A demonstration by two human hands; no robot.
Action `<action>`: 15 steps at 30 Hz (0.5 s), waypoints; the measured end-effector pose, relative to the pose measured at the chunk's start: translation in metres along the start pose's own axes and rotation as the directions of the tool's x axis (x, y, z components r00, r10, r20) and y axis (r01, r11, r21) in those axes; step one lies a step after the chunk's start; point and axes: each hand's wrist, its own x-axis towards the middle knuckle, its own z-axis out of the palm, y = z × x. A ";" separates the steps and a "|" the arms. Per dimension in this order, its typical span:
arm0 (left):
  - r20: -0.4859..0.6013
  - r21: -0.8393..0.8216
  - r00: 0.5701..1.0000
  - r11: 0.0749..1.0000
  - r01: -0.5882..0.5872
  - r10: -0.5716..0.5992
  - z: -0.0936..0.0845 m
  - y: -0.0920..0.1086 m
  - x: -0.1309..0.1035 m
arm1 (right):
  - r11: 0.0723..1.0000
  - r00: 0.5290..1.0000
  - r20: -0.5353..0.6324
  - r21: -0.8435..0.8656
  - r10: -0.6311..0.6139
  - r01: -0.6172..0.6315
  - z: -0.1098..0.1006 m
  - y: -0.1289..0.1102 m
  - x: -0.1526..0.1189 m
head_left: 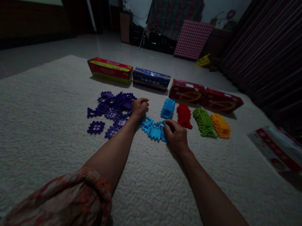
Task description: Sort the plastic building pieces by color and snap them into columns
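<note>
Several light blue interlocking pieces (155, 133) lie on the cream quilted mat between my hands. My right hand (176, 136) is at their right side, thumb and fingers pinched on a blue piece. Just above their left end is my left hand (140, 108), its fingers curled and pointing right; what they hold, if anything, is hidden. A loose pile of purple pieces (112, 114) spreads to the left of my left hand. Beyond my right hand stand a blue stack (168, 109), a red stack (184, 115), a green stack (204, 122) and an orange stack (220, 126).
Behind the pieces, a red and yellow box (110, 70), a blue box (151, 79) and two dark red boxes (187, 91) form a row. A white and red box (279, 149) lies at the right edge of the mat (49, 147). Cabinets and a checked cloth are farther back.
</note>
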 end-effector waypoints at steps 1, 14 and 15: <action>0.001 0.003 1.000 1.000 -0.004 0.004 0.000 0.000 0.000 | 1.000 1.000 -0.006 0.000 0.003 -0.003 0.000 0.000 0.000; 0.022 0.002 0.999 0.999 -0.043 0.043 -0.001 -0.003 0.001 | 0.992 0.999 -0.003 -0.121 -0.044 0.043 0.000 0.009 0.003; 0.023 -0.005 0.999 0.999 -0.039 0.039 -0.001 -0.003 0.001 | 0.989 0.999 -0.001 -0.136 -0.053 0.052 0.000 0.009 0.003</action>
